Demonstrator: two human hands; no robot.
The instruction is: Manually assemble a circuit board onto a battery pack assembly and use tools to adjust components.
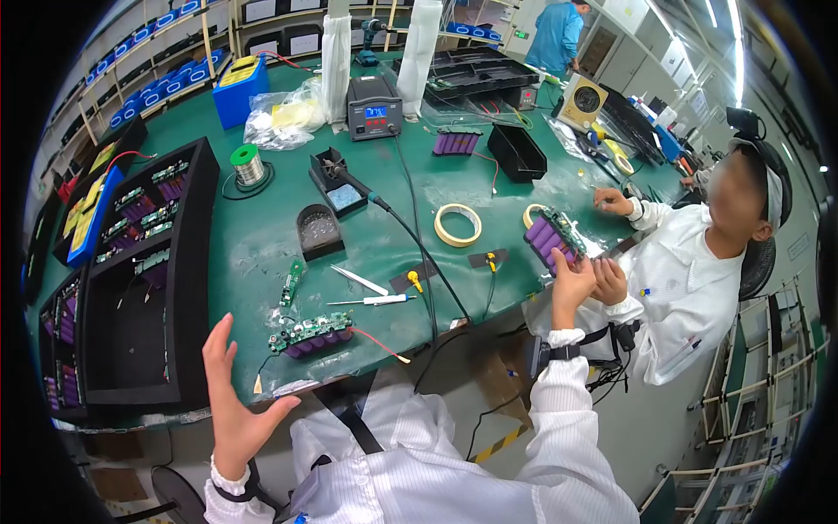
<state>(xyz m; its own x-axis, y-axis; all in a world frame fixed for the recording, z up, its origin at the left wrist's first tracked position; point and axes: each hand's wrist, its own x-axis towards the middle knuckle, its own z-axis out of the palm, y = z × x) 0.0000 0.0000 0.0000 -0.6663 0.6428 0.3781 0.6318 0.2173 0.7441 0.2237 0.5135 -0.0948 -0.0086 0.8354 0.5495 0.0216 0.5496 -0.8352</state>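
My left hand (234, 410) is open over the front edge of the bench, thumb and fingers spread, holding nothing. Just past it lies a purple battery pack (310, 336) with a green circuit board on top and a red lead trailing off. At the right, my right hand (572, 293) grips a second purple battery pack (548, 237) with a circuit board, held up over the bench. One hand of a co-worker (609, 281) is close beside mine; whether it touches the pack I cannot tell. The co-worker's other hand (614, 202) is beyond the pack.
A black foam tray (196, 262) with several packs fills the left. Mid-bench are a soldering iron (377, 201) in its holder, a soldering station (375, 109), a solder spool (248, 166), a tape roll (457, 225), a white screwdriver (384, 299) and a black bin (517, 153).
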